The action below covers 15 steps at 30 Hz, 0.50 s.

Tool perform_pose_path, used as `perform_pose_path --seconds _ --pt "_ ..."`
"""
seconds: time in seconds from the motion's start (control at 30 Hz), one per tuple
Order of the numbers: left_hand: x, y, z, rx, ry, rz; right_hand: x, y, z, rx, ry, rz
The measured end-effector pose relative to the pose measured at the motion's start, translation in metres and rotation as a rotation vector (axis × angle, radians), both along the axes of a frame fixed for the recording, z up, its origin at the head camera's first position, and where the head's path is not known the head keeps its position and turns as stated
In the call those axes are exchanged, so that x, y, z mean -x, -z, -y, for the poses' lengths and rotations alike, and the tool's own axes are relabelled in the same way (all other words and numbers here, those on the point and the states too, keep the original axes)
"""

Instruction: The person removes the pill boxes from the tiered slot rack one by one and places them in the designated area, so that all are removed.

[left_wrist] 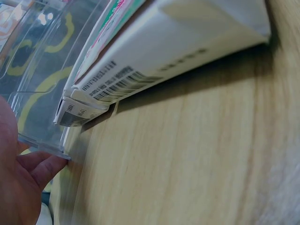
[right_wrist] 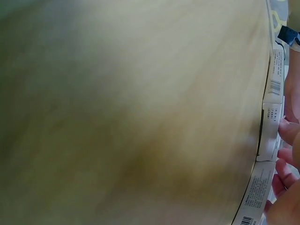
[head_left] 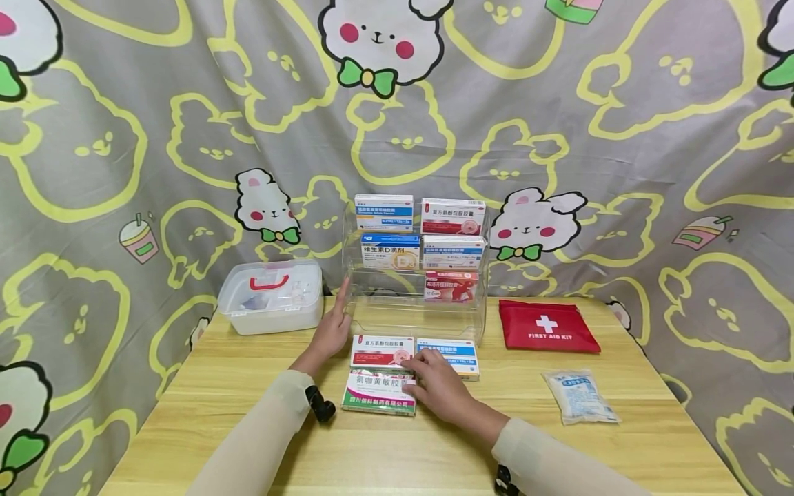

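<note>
My left hand [head_left: 333,332] is at the left side of a clear tiered display rack [head_left: 387,318], index finger pointing up along it. In the left wrist view, fingertips touch the rack's lower corner. My right hand [head_left: 442,386] lies over medicine boxes on the table, fingers slightly bent. Its fingertips touch a red-and-white box [head_left: 378,350] and its thumb a green-and-white box [head_left: 375,396] nearer me. Under its other fingers is a blue-and-white box [head_left: 464,362]. In the right wrist view, fingers [right_wrist: 287,176] rest along box edges [right_wrist: 269,129].
Several medicine boxes stand on the rack, including a vitamin D box [head_left: 391,251] and a red box [head_left: 451,287]. A lidded clear case [head_left: 273,318] is at left. At right lie a red first aid pouch [head_left: 521,337] and a white-and-blue packet [head_left: 579,396]. A patterned curtain [head_left: 403,158] hangs behind.
</note>
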<state>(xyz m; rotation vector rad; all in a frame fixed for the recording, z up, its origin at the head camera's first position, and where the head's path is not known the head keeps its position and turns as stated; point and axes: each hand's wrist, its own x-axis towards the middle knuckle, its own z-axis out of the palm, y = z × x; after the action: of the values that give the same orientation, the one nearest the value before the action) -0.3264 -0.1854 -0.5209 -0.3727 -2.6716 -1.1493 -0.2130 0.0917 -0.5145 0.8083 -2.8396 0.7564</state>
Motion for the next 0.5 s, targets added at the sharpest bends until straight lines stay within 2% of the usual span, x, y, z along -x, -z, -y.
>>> perform_pose_path --seconds 0.5 --pt "0.0007 0.0012 0.0010 -0.020 0.015 0.006 0.0066 0.0046 0.0015 0.019 0.018 -0.026"
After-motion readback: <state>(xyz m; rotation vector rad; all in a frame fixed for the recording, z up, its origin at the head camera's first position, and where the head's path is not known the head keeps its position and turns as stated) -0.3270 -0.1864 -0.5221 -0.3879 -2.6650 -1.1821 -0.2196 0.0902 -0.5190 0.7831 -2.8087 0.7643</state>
